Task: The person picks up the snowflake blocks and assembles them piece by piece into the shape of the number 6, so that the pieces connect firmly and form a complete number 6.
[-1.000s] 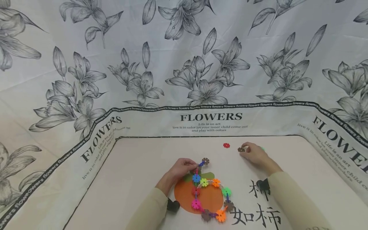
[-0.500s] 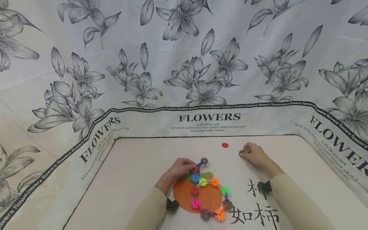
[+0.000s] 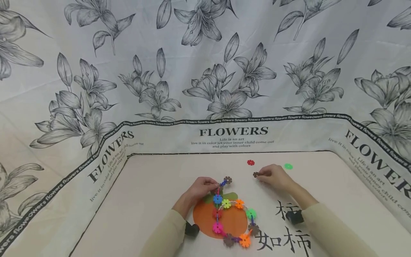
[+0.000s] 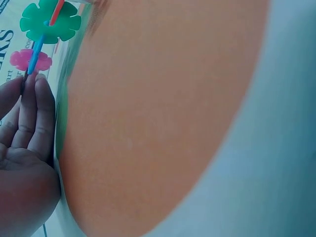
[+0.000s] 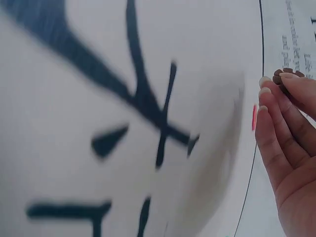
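A chain of colourful notched plastic snowflake discs (image 3: 217, 199), joined edge to edge, forms a ring on the tabletop with a short tail at its upper left. My left hand (image 3: 200, 187) pinches that tail between thumb and fingertips. In the left wrist view, a green disc (image 4: 66, 23) and a pink disc (image 4: 19, 59) stick out beyond those fingertips. Right of the tail, my right hand (image 3: 274, 175) holds a loose brown snowflake disc (image 3: 255, 174) by its edge. The right wrist view shows the brown disc (image 5: 289, 72) between thumb and fingers.
A red disc (image 3: 250, 162) lies near the table's back edge, and a light green disc (image 3: 288, 166) lies behind the right hand. The tabletop (image 3: 154, 178) bears a printed orange fruit (image 3: 203, 221) and large black characters (image 3: 298, 240). Flower-printed cloth (image 3: 147, 137) encloses the back and sides.
My right hand has drawn the brown disc leftward and slightly nearer, closer to the chain, uncovering the light green disc. The left hand keeps its hold on the tail.
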The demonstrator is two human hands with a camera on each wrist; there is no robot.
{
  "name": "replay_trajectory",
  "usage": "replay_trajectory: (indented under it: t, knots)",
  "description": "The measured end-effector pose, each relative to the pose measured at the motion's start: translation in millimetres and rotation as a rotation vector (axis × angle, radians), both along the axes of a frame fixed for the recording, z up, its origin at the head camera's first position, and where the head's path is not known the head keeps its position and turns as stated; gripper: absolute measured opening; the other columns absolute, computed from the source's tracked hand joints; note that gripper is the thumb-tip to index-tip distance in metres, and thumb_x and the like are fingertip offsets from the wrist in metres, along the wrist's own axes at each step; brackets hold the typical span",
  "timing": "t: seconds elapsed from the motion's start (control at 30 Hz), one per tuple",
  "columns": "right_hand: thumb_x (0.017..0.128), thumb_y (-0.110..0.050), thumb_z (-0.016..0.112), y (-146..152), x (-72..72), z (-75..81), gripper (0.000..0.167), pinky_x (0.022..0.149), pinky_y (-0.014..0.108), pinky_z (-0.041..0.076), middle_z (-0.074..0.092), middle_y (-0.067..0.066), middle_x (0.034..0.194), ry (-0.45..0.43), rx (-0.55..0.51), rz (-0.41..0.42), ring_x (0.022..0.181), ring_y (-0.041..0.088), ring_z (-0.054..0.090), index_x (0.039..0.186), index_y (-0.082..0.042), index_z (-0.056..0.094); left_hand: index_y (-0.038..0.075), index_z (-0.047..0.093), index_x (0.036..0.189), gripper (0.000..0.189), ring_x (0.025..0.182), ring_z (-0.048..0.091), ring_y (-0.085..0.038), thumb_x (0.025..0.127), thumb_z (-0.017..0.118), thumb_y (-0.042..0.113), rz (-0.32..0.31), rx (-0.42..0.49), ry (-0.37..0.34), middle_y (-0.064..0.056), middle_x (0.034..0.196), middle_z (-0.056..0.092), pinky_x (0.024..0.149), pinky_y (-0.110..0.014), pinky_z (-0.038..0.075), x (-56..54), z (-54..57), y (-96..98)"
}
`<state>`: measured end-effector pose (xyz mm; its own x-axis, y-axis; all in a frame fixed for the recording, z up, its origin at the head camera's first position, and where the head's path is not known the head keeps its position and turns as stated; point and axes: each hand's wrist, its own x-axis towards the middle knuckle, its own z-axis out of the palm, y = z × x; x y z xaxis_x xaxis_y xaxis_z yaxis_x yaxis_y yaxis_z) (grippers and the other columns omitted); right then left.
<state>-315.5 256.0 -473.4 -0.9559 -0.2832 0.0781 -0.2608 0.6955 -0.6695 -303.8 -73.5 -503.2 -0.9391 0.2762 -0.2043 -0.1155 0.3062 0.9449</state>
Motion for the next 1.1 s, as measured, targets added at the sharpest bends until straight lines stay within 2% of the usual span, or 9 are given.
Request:
replay_trajectory:
  t: [0.27,0.67,1.1]
  knots:
    - [0.092,-0.010,0.076,-26,4.7,0.1,0.010,0.066,0.024,0.056,0.074,0.003,0.092,0.005,-0.050,0.080,0.076,0.015,0.065,0.099,-0.003,0.078,0.005,0.075,0.102,0.016,0.084,0.064,-0.017,0.100,0.068,0.020,-0.014,-0.007,0.019,-0.003,0.088,0.074,0.083,-0.030,0.049,-1.1,-1.7,-1.0]
    - [0.091,-0.008,0.075,-55,5.6,-4.1,0.009,0.067,0.024,0.054,0.074,0.002,0.085,0.048,-0.075,0.210,0.073,0.014,0.064,0.095,-0.001,0.078,0.005,0.074,0.104,0.017,0.087,0.064,-0.017,0.101,0.067,0.021,-0.027,-0.017,0.037,-0.003,0.091,0.075,0.091,-0.035,0.048,-0.2,-3.1,-1.6]
    - [0.091,-0.008,0.074,-67,0.1,-9.0,0.007,0.069,0.025,0.055,0.074,-0.001,0.087,0.064,-0.038,0.247,0.073,0.011,0.064,0.096,-0.004,0.078,0.005,0.074,0.104,0.016,0.085,0.065,-0.016,0.101,0.067,0.019,-0.021,0.013,0.050,-0.003,0.089,0.075,0.089,-0.034,0.049,0.9,-6.2,-3.0]
